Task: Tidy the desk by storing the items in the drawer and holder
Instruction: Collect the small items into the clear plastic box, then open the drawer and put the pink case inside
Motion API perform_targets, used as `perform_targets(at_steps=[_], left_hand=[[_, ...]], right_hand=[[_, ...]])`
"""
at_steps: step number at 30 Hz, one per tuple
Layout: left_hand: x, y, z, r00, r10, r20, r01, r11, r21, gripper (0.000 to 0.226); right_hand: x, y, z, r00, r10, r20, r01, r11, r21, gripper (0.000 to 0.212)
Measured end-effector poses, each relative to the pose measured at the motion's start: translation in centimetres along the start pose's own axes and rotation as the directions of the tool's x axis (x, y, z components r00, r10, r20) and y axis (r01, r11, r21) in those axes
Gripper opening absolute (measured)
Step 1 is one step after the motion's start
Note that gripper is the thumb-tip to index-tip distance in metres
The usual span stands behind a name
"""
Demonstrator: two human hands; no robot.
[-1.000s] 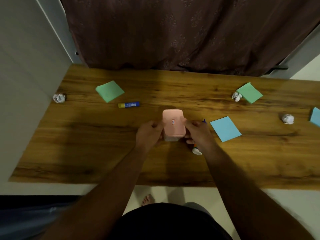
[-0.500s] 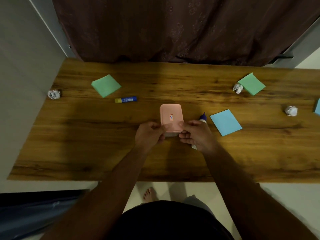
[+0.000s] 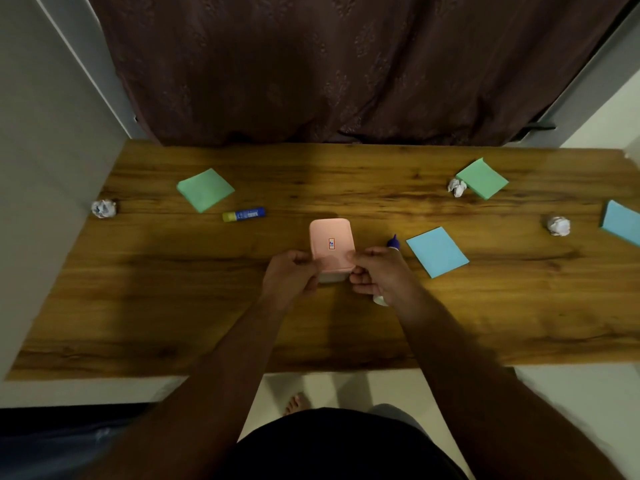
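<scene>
A small box with a pink lid (image 3: 331,242) stands at the middle of the wooden desk (image 3: 173,306). My left hand (image 3: 289,277) grips the lid's near left corner and my right hand (image 3: 375,271) grips its near right corner. A white bottle with a purple cap (image 3: 393,242) lies under my right hand, mostly hidden. A blue and yellow glue stick (image 3: 244,214) lies to the left. Two green note pads (image 3: 205,189) (image 3: 482,178) and two blue note pads (image 3: 437,251) (image 3: 621,221) lie scattered about.
Crumpled paper balls lie at the far left (image 3: 103,208), beside the right green pad (image 3: 457,187) and at the right (image 3: 558,225). A dark curtain (image 3: 346,64) hangs behind the desk. A wall (image 3: 41,150) borders the left side.
Both hands have slid from the sides of the pink lid down to its near corners. The box stays in the same spot on the desk.
</scene>
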State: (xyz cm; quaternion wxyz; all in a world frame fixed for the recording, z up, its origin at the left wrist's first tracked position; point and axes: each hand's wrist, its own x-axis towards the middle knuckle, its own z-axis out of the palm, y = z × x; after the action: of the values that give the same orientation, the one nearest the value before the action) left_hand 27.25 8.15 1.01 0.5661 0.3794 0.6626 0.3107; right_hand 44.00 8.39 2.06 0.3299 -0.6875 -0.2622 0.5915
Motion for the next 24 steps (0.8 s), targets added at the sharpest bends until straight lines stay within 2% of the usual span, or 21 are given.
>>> perform_targets(at_steps=[2,4,7,9,11,13,19,24], left_hand=[[0.0,0.1,0.0,1.000,-0.004,-0.021,0.005,0.999,0.049,0.029],[-0.1,0.2,-0.1,0.995,0.024,-0.098,-0.011,0.992,0.128,0.037],[-1.4,1.0,0.2,0.929,0.265,-0.257,-0.207,0.950,0.232,0.030],[-2.2,2.1,1.5,0.886,0.371,-0.279,-0.346,0.929,0.135,0.025],[-2.9,3.3,3.7,0.896,0.388,-0.218,-0.399,0.917,-0.010,0.019],[-3.6,3.8,6.9,0.897,0.430,-0.108,-0.437,0.898,-0.058,0.013],[-7.2,1.0,17.4,0.898,0.389,0.207,-0.395,0.919,-0.013,0.013],[-11.4,-1.4,26.5,0.908,0.229,0.351,-0.256,0.966,0.034,0.012]], right_hand=[[-0.2,0.1,0.0,1.000,-0.015,-0.013,0.015,1.000,-0.007,0.034],[-0.4,0.0,-0.4,0.998,-0.040,-0.046,0.039,0.999,-0.022,0.031],[-0.8,0.2,-1.6,0.989,-0.105,-0.101,0.104,0.994,-0.016,0.027],[-1.3,0.6,-2.9,0.983,-0.154,-0.099,0.157,0.987,0.024,0.025],[-1.9,1.1,-4.6,0.975,-0.200,-0.095,0.205,0.977,0.053,0.019],[-2.4,1.4,-6.3,0.968,-0.227,-0.111,0.235,0.969,0.069,0.016],[-3.9,3.6,-14.1,0.953,-0.250,-0.170,0.264,0.962,0.065,0.016],[-5.7,8.0,-24.1,0.946,-0.242,-0.214,0.266,0.960,0.089,0.020]])
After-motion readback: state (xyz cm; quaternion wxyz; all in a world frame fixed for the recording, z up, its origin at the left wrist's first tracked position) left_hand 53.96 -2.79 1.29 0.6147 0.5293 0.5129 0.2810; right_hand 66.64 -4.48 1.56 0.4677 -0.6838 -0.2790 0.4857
